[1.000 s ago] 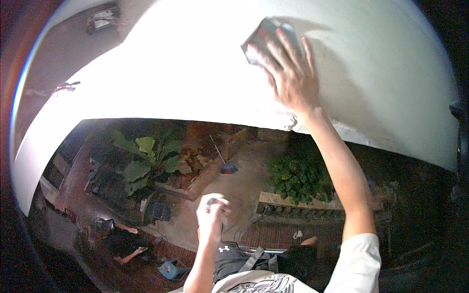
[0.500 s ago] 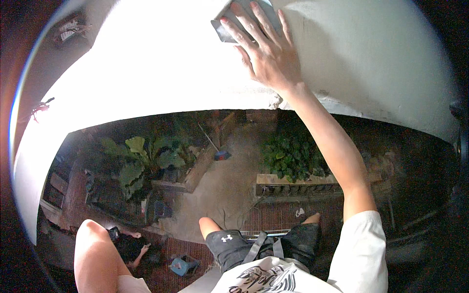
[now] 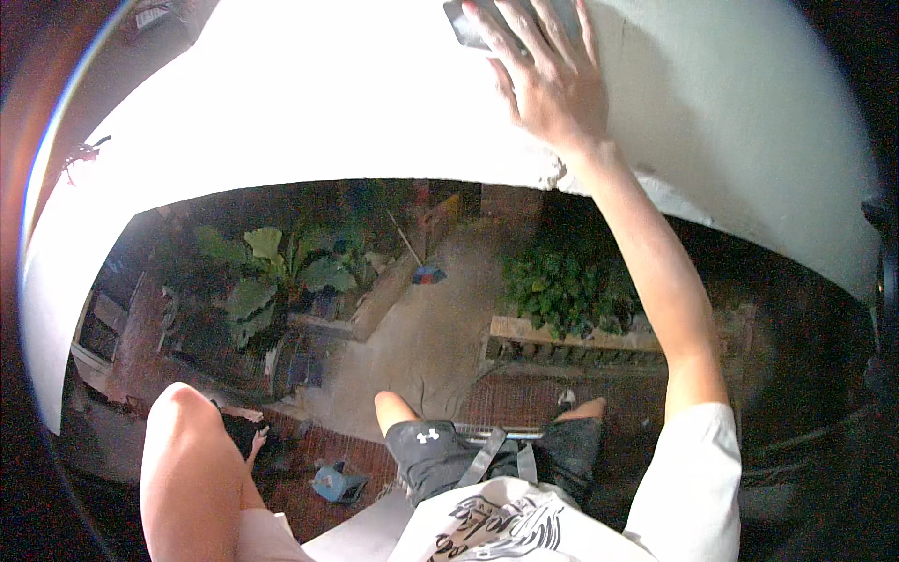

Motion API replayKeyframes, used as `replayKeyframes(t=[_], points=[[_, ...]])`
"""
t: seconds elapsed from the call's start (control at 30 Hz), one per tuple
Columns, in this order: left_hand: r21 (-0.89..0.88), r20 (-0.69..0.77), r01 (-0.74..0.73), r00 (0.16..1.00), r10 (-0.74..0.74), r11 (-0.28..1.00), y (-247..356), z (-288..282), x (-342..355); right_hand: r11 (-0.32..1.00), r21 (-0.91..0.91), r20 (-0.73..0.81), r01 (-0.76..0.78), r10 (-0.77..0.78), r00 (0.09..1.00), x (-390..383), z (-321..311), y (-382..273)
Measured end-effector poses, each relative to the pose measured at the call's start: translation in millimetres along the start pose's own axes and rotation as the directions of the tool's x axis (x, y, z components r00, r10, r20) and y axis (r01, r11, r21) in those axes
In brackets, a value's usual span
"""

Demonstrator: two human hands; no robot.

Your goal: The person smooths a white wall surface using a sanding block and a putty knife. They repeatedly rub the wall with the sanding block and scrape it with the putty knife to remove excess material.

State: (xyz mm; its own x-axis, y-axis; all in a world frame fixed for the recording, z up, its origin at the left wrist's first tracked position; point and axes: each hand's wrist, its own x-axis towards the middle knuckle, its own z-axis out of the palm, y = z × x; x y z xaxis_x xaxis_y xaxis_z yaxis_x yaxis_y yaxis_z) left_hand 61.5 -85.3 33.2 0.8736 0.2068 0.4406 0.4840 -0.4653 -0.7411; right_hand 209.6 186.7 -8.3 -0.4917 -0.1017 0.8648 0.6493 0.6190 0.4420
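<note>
My right hand point(image 3: 562, 89) lies flat against a bright white wall point(image 3: 337, 103) near the top, fingers spread and dusted white. Beneath the fingers it presses a flat grey sheet, apparently sandpaper point(image 3: 471, 30), whose upper part is cut off by the frame. Just below the wrist, the wall's lower edge has a rough, chipped patch point(image 3: 551, 171). Of my left arm point(image 3: 187, 459), only the bent elbow and part of the arm show at lower left; my left hand is out of the picture.
Far below lie a paved path point(image 3: 421, 337), leafy plants point(image 3: 562, 290) in a planter, and a broom point(image 3: 429, 274). A person in black point(image 3: 239, 433) is at lower left, near a light blue container point(image 3: 337, 482). A metal bar point(image 3: 496, 433) crosses near my legs.
My right hand and the sandpaper have shifted up and right in the picture. The whole view has tilted too, so the wall edge and ground sit higher.
</note>
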Motion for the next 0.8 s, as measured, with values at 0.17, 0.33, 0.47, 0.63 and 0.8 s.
replayKeyframes(t=[0.17, 0.33, 0.47, 0.63, 0.8], points=[[0.0, -0.045, -0.021, 0.999, 0.021, 1.0, -3.1, -0.4, -0.4, 1.0, -0.012, -0.058, 0.017, -0.018, 0.998, -3.9, 9.5, 4.3], [0.066, -0.22, 0.017, 0.976, -0.002, 0.998, -13.8, -2.9, -6.8, 0.996, -0.015, -0.053, 0.084, -0.085, 0.995, -2.2, 20.0, -3.3], [0.155, -0.606, 0.341, 0.774, -0.183, 0.927, -42.0, 17.1, -21.0, 0.941, 0.125, 0.062, 0.313, -0.322, 0.945, 16.1, 18.1, -15.4], [-0.021, -0.85, 0.63, 0.397, -0.346, 0.776, -98.9, 102.2, -43.5, 0.979, -0.063, -0.127, 0.196, -0.203, 0.971, 57.6, 8.9, 8.1], [-0.176, -0.723, 0.774, 0.318, -0.613, 0.608, -128.7, 211.1, -68.9, 0.925, 0.015, 0.042, 0.379, -0.379, 0.924, 52.8, 13.3, 14.5]])
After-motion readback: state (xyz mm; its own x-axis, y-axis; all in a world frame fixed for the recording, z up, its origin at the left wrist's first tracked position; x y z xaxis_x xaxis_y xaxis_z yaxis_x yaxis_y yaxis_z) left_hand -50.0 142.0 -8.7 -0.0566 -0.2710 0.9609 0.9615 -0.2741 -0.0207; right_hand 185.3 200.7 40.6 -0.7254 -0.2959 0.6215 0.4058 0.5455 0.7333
